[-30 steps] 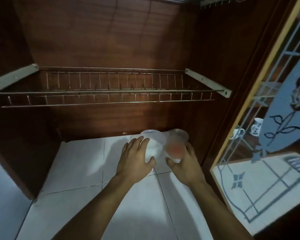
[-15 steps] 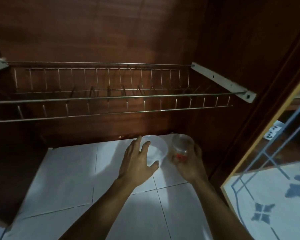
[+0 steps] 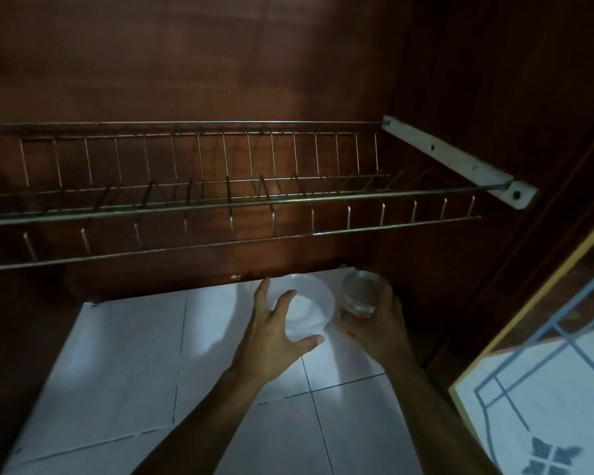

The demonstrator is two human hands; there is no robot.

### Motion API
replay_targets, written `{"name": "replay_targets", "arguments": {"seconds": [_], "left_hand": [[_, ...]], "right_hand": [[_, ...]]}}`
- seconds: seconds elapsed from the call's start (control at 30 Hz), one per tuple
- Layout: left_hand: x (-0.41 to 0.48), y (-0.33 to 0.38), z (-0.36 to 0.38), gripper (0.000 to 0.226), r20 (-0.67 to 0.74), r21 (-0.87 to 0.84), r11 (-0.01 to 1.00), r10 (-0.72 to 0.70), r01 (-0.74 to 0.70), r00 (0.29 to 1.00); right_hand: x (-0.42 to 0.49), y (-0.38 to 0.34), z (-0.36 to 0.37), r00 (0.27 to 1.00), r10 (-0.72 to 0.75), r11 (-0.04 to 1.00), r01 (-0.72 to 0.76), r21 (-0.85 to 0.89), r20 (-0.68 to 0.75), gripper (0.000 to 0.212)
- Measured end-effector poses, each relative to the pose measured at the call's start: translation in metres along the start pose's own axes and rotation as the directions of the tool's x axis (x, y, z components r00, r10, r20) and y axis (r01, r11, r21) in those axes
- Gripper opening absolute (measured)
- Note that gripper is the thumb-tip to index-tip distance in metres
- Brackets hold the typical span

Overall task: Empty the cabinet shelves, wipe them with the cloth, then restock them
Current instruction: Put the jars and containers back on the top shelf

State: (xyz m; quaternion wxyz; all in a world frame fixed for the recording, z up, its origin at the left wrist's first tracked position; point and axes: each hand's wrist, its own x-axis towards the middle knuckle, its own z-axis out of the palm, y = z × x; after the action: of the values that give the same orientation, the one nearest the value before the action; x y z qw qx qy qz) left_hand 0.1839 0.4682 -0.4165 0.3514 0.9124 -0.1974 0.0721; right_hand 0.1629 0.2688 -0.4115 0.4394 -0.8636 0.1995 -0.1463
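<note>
Inside a dark wooden cabinet, my left hand (image 3: 275, 332) grips a clear round plastic bowl (image 3: 309, 308) from its left side, thumb under the near rim. Beside it on the right, my right hand (image 3: 379, 329) wraps a small clear plastic cup (image 3: 359, 291) with a red mark near its base. Both containers stand at the back right of the white tiled bottom shelf (image 3: 124, 371), close to the back wall. No cloth is in view.
A bare metal wire dish rack (image 3: 220, 200) spans the cabinet above the shelf, fixed to a grey bracket (image 3: 460, 162) on the right wall. The open glass door (image 3: 546, 389) with a blue line pattern stands at the lower right.
The view has moved closer and tilted into the cabinet. Both hands with the bowl and cup have slid farther back toward the right rear corner of the shelf.
</note>
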Motion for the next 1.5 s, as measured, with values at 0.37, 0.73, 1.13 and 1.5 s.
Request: {"name": "replay_targets", "arguments": {"seconds": [0.37, 0.73, 1.13, 1.5], "left_hand": [[-0.002, -0.002, 0.005, 0.097, -0.049, -0.211, 0.975, -0.084, 0.072, 0.995], [-0.003, -0.001, 0.016, 0.084, -0.147, -0.314, 0.946, -0.126, 0.074, 0.981], [-0.004, 0.002, 0.016, 0.087, -0.210, -0.303, 0.950, -0.140, 0.071, 0.968], [-0.014, 0.017, -0.019, 0.084, -0.276, -0.311, 0.950, -0.111, 0.020, 0.955]], "right_hand": [[0.001, 0.004, 0.006, 0.997, -0.026, 0.999, 0.030, 0.041, -0.078, 0.105], [0.000, 0.005, 0.005, 0.996, -0.042, 0.996, 0.049, 0.080, -0.084, 0.094], [-0.003, -0.005, -0.003, 0.999, 0.007, 0.996, -0.003, 0.093, -0.045, 0.092], [-0.029, -0.032, -0.027, 0.997, -0.043, 0.999, 0.043, 0.006, -0.071, 0.090]]}}
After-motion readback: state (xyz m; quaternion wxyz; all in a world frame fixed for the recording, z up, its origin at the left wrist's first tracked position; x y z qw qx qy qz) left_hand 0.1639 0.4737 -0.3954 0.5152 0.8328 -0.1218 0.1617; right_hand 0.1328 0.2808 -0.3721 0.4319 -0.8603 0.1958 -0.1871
